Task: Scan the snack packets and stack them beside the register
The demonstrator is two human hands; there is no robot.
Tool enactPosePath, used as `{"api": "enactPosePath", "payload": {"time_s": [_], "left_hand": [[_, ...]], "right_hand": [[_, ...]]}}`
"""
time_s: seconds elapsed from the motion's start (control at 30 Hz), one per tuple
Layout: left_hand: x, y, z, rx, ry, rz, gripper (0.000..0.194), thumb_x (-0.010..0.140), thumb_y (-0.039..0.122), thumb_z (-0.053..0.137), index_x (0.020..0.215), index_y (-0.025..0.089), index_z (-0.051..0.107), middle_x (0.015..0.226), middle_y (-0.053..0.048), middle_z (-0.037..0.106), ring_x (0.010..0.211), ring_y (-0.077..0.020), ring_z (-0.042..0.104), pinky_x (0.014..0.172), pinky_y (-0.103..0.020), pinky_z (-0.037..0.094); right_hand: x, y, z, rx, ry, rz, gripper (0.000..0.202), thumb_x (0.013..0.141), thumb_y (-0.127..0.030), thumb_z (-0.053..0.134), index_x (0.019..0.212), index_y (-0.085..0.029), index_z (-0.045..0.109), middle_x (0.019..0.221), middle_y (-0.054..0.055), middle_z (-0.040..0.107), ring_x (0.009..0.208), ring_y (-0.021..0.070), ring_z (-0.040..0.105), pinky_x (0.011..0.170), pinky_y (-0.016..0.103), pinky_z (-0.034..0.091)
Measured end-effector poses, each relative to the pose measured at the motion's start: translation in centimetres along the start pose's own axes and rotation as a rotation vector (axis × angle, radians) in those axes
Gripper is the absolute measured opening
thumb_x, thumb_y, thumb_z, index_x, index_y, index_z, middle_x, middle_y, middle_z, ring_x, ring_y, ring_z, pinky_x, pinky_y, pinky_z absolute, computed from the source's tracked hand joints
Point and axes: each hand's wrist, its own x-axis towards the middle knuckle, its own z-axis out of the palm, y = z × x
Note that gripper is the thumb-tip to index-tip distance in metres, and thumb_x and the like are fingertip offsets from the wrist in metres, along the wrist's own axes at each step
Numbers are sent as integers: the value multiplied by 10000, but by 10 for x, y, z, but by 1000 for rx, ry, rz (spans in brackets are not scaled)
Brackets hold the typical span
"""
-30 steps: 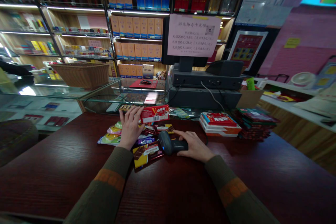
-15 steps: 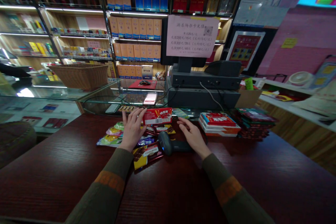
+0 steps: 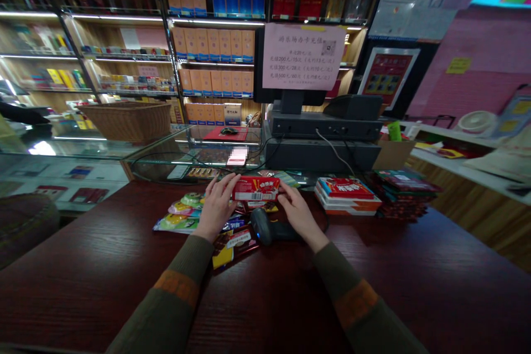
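Note:
Between my two hands is a red snack box [image 3: 256, 188] with a barcode on the side facing me. My left hand [image 3: 218, 204] grips its left end, and my right hand [image 3: 297, 209] has its fingers on the right end. Below the box lies a dark barcode scanner [image 3: 262, 226], its small blue light lit. A chocolate bar packet [image 3: 234, 246] with yellow and brown print rests left of the scanner. Colourful plastic snack bags [image 3: 178, 218] lie beside my left hand, partly covered by it. Other packets under the box are partly hidden.
To the right stand a stack of snack boxes [image 3: 347, 196] and a pile of dark packets [image 3: 404, 193]. Behind are a cash register [image 3: 323, 127], a glass case and a wicker basket [image 3: 128, 120]. A cable runs behind the scanner.
The red box has shifted slightly right and toward me. My right hand has moved left from beside it and now touches its right end; my left hand has moved right with it.

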Motion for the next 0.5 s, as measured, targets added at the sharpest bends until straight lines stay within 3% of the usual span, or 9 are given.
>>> {"api": "enactPosePath", "payload": {"time_s": [0.1,0.2,0.37,0.5], "left_hand": [[0,1,3,-125,22,-32,740,848,96,561,1534,267,345,1512,-117,412,1336,-259,496,1143,-433,426],[1,4,5,-178,59,-94,705,867,88,544,1517,303,375,1494,-118,334,1194,-223,563,1079,-411,488],[0,2,9,-98,83,-82,730,865,86,561,1530,317,370,1291,-107,481,1156,-249,537,1042,-447,491],[0,1,12,9,57,-76,782,843,70,567,1555,295,332,1273,-123,533,1134,-275,544,1002,-469,488]], "right_hand": [[-2,-1,3,41,-1,22,564,892,-345,507,1442,-221,537,1261,108,577,1165,222,586,1067,402,448],[-2,0,6,93,-13,47,592,885,-356,521,1462,-226,513,1292,114,556,1170,223,588,1061,400,459],[-1,5,8,138,-19,59,606,876,-383,553,1463,-239,510,1299,113,549,1150,226,603,1053,408,471],[-1,8,9,157,-25,64,623,875,-389,563,1472,-225,497,1295,125,543,1126,227,618,1053,419,476]]}}
